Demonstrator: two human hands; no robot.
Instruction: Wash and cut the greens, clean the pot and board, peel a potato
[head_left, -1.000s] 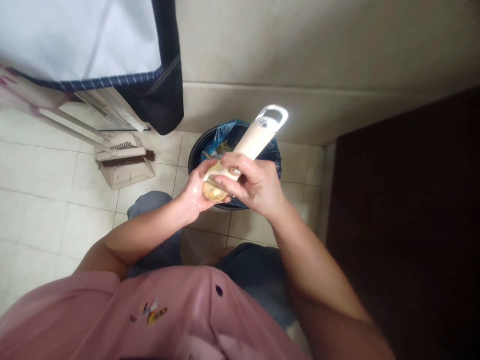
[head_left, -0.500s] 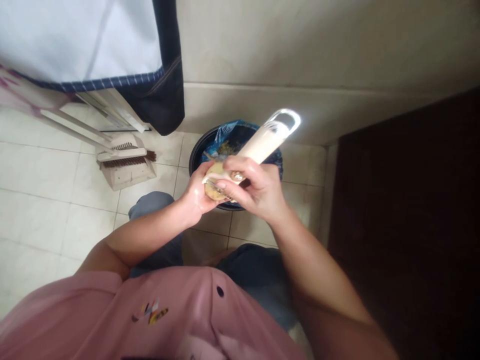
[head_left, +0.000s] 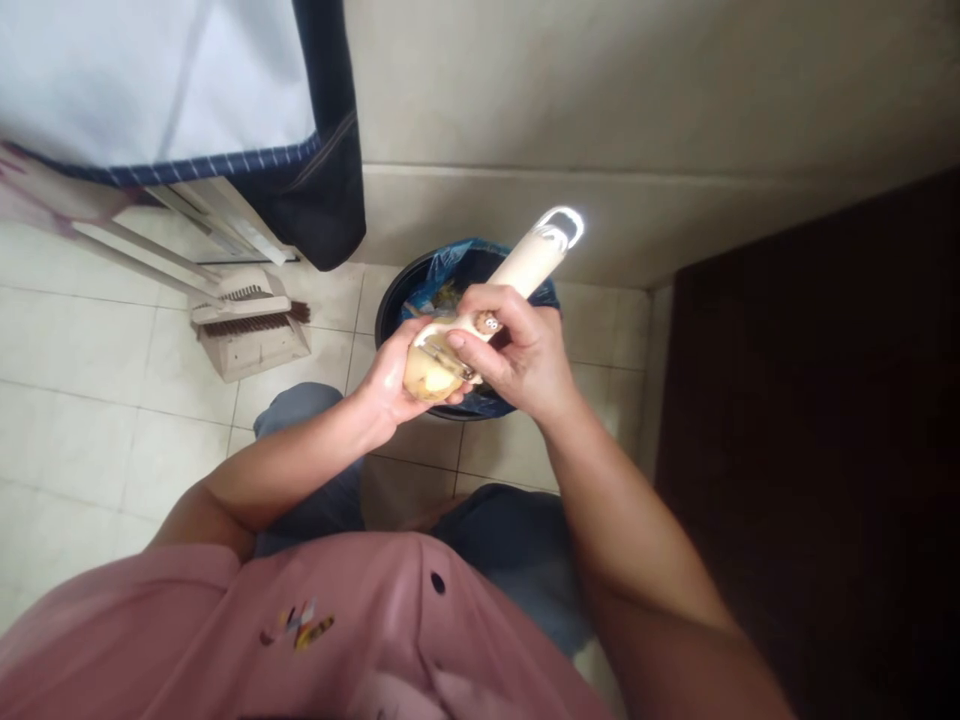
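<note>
My left hand (head_left: 388, 385) cups a pale yellow potato (head_left: 426, 378) from below and the left, fingers wrapped round it. My right hand (head_left: 517, 358) grips a cream-coloured peeler (head_left: 525, 270) by its long handle, whose looped end points up and to the right. The peeler's blade end lies across the top of the potato. Both hands are held over a black waste bin (head_left: 390, 305) lined with a blue bag (head_left: 450, 280), in which peelings lie.
A beige dustpan and brush (head_left: 251, 325) stand on the tiled floor at the left, under a hanging dark-edged cloth (head_left: 322, 150). A beige wall runs behind the bin. A dark wooden surface (head_left: 810, 450) fills the right side. My knees are just below the hands.
The peeler's blade has slid over the potato and the handle has swung slightly, first right and then back left. More of the potato's peeled face now shows.
</note>
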